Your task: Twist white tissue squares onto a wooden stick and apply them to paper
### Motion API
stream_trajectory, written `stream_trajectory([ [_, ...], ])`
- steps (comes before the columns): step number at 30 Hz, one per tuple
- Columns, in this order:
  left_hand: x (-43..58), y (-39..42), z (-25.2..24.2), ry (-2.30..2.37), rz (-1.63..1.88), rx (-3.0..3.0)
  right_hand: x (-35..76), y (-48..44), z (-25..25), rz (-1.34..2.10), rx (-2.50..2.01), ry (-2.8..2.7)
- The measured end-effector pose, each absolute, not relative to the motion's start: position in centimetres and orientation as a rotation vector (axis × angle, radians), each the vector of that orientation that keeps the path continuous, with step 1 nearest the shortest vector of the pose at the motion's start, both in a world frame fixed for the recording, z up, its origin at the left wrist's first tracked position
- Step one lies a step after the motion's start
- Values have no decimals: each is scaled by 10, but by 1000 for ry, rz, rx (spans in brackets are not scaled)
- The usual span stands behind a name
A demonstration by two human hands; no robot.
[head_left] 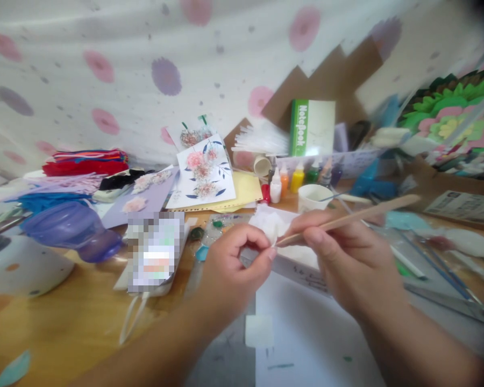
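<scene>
Above a small open box (296,269), my left hand (240,263) pinches a small white piece (273,235), thin like paper or tissue, between thumb and forefinger. Closed around a wooden craft stick (367,213) is my right hand (353,258). The stick slants down to the left, and its tip meets the white piece at the left fingertips. Whether the tip carries anything is too small to tell. Crumpled white tissue (268,217) lies just behind the fingers. White paper (306,338) with a few green marks lies below the hands, a pale square (259,330) at its left edge.
A white cup (312,198) and several paint bottles (297,177) stand behind my hands. Scissors (455,303) and brushes (439,263) lie at right. To the left are a phone (155,258), a purple translucent vessel (80,231) and a spotted white pot (28,269).
</scene>
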State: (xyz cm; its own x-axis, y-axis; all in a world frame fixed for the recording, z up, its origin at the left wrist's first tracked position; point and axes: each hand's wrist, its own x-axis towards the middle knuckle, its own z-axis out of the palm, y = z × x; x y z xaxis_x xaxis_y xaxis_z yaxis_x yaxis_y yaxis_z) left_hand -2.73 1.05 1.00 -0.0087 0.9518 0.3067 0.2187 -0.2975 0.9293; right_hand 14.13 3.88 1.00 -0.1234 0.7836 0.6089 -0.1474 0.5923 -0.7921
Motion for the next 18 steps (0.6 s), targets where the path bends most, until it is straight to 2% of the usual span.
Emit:
stream_trajectory([
  [18, -24, 12, 13, 1167, 1329, 1304, 141, 38, 14, 786, -603, -1508],
])
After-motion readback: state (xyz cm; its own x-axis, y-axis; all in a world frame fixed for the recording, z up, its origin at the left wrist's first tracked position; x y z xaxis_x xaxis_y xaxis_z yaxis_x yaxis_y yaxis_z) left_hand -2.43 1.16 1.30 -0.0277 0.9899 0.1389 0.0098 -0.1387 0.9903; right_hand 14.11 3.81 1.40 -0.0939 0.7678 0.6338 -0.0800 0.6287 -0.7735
